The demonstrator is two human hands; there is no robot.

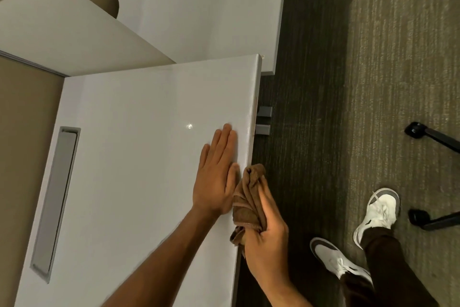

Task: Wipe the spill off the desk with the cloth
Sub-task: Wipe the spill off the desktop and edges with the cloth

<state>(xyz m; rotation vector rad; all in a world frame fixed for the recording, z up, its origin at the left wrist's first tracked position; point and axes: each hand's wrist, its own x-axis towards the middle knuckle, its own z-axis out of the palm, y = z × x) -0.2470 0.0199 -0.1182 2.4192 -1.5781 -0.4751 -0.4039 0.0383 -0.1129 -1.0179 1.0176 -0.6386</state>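
Gripping a bunched brown cloth [249,197], right hand [267,239]; left hand [215,174] flat on glossy desk [139,137].

1 head view looks steeply down, close over the desk [139,132] edge; carpet [373,82] at right.

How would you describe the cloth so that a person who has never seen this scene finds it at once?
Look at the white desk and follow its right edge toward the person. At that edge the right hand grips a bunched brown cloth, right beside the left hand, which lies flat on the desk. It is the only soft, brown, wrinkled thing against the smooth white top.
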